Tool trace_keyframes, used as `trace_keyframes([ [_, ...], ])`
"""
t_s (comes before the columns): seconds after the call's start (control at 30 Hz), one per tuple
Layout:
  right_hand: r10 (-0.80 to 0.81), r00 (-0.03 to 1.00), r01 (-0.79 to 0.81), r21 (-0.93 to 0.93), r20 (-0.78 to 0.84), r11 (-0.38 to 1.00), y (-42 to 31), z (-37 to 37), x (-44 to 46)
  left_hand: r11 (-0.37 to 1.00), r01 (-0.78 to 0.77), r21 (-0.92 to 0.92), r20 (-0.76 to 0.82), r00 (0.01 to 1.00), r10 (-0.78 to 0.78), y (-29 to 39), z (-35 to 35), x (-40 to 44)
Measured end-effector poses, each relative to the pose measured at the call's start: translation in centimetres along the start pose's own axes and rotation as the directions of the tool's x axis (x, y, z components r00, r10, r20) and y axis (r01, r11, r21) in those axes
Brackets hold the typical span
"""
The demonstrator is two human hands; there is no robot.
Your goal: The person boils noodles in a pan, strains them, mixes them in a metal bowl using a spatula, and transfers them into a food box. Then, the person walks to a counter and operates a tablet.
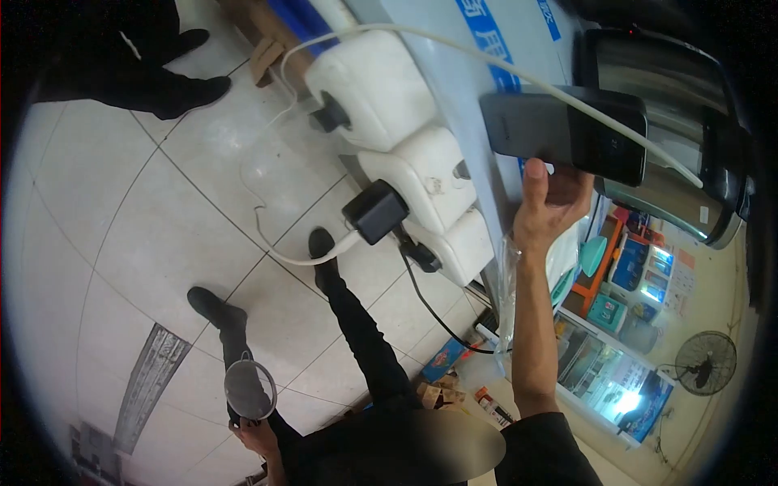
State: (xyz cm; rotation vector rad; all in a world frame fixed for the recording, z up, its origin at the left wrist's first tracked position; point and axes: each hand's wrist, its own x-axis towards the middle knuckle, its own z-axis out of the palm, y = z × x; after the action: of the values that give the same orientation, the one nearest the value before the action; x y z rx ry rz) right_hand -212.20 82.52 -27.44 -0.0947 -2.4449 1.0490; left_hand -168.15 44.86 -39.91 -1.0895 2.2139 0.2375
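Phone [612,146] gripped by the right hand [555,202], partly hidden behind a white cable [389,27]; left hand [258,437] closed around a round mesh strainer [250,390]. Farther off stands what seems a translucent tub [480,370], contents too blurred to make out.

- Three white containers [377,85] in a row along the floor-side edge of the table [458,101]
- A black adapter [376,212] at the middle container
- A large, shiny dark appliance [660,69] by the table's opposite edge
- A grey drain grate [154,381] set in the tiled floor [203,194]
- Another person's dark shoes [194,95] on the floor, well apart from the grate
- A wall fan [706,363] near a lit display [613,377]
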Motion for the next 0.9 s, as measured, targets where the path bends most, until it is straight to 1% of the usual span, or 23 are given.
trace_keyframes([
  [0.03, -0.022, 0.999, 0.022, 0.005, 0.026, 1.000, 0.2, -0.3, 0.0, 0.994, 0.102, -0.037, 0.046, 0.994, -0.100, 0.0, 0.1, 0.2],
  [0.07, -0.022, 0.999, 0.021, 0.015, 0.030, 1.000, 0.5, -0.3, 0.0, 0.993, 0.111, -0.037, 0.040, 0.993, -0.110, 0.0, 0.1, 0.1],
  [0.13, -0.094, 0.996, 0.093, 0.091, 0.008, 0.991, 0.8, -0.1, 0.1, 0.990, 0.130, -0.045, -0.020, 0.991, -0.131, 1.0, -0.4, -0.1],
  [0.17, -0.091, 0.996, 0.089, 0.097, 0.012, 0.991, 0.7, 0.2, 0.1, 0.990, 0.137, -0.041, -0.021, 0.990, -0.138, 0.6, -0.4, -0.2],
  [0.23, -0.093, 0.994, 0.101, 0.143, -0.063, 0.985, 0.1, 0.6, 0.2, 0.996, 0.058, -0.071, 0.017, 0.998, -0.057, -0.2, 0.0, -0.1],
  [0.27, -0.091, 0.994, 0.099, 0.149, -0.061, 0.984, -0.1, 0.6, 0.3, 0.996, 0.063, -0.070, 0.014, 0.998, -0.062, -0.5, 0.0, -0.1],
  [0.33, -0.055, 0.994, 0.074, 0.202, -0.099, 0.977, 0.0, 0.3, 0.2, 0.994, 0.069, -0.091, 0.071, 0.995, -0.062, 0.2, -0.5, 0.0],
  [0.37, -0.055, 0.994, 0.074, 0.208, -0.098, 0.975, -0.3, 0.1, -0.3, 0.990, 0.071, -0.120, 0.006, 0.997, -0.071, 0.3, -0.7, -0.3],
  [0.43, -0.108, 0.973, 0.129, 0.097, -0.202, 0.987, -1.7, -0.5, -1.9, 0.988, 0.080, -0.131, 0.020, 0.997, -0.078, 0.2, -1.0, -0.4],
  [0.47, -0.239, 0.949, 0.216, -0.127, -0.206, 0.968, -3.2, -1.1, -3.2, 0.986, 0.087, -0.143, 0.038, 0.996, -0.082, 0.1, -1.1, -0.4],
  [0.5, -0.190, 0.958, 0.171, -0.106, -0.216, 0.980, -5.8, -0.6, -4.9, 0.989, 0.064, -0.133, 0.010, 0.998, -0.063, 0.2, -1.1, -0.5],
  [0.53, -0.087, 0.978, 0.097, 0.042, -0.191, 0.994, -7.4, -0.2, -7.2, 0.988, 0.071, -0.135, 0.012, 0.997, -0.070, -0.1, -0.9, -0.5],
  [0.57, -0.061, 0.997, 0.063, 0.045, -0.045, 0.997, -8.4, 0.2, -9.5, 0.990, 0.087, -0.112, 0.028, 0.996, -0.084, -0.5, -0.6, -0.4],
  [0.6, 0.082, 0.993, -0.084, 0.015, 0.090, 0.996, -10.3, 1.6, -11.1, 0.991, 0.097, -0.091, 0.045, 0.995, -0.094, -0.8, -0.4, -0.4],
  [0.63, 0.372, 0.886, -0.379, -0.027, 0.279, 0.925, -12.6, 2.9, -11.5, 0.991, 0.096, -0.093, 0.049, 0.995, -0.091, -0.9, -0.3, -0.5],
  [0.67, 0.542, 0.779, -0.603, 0.140, 0.314, 0.785, -12.8, 4.4, -12.8, 0.991, 0.081, -0.111, 0.027, 0.997, -0.079, -1.0, -0.3, -0.6],
  [0.7, 0.650, 0.657, -0.748, 0.226, 0.382, 0.624, -13.4, 5.5, -12.9, 0.990, 0.066, -0.128, 0.004, 0.998, -0.066, -1.2, -0.2, -0.5],
  [0.73, 0.647, 0.660, -0.746, 0.228, 0.381, 0.626, -13.7, 6.5, -12.8, 0.989, 0.065, -0.131, 0.002, 0.998, -0.065, -1.3, -0.1, -0.5],
  [0.8, 0.782, 0.518, -0.849, 0.313, 0.346, 0.425, -13.9, 8.0, -12.7, 0.997, 0.002, -0.078, 0.024, 1.000, 0.000, -1.6, 0.0, -0.5],
  [0.83, 0.783, 0.520, -0.848, 0.313, 0.341, 0.427, -14.0, 8.4, -12.6, 0.997, -0.002, -0.079, 0.026, 1.000, 0.004, -1.6, -0.1, -0.5],
  [0.9, 0.800, 0.452, -0.870, 0.394, 0.396, 0.297, -14.2, 8.9, -12.4, 0.995, 0.063, -0.071, 0.039, 0.997, -0.061, -1.3, -0.5, -0.5],
])
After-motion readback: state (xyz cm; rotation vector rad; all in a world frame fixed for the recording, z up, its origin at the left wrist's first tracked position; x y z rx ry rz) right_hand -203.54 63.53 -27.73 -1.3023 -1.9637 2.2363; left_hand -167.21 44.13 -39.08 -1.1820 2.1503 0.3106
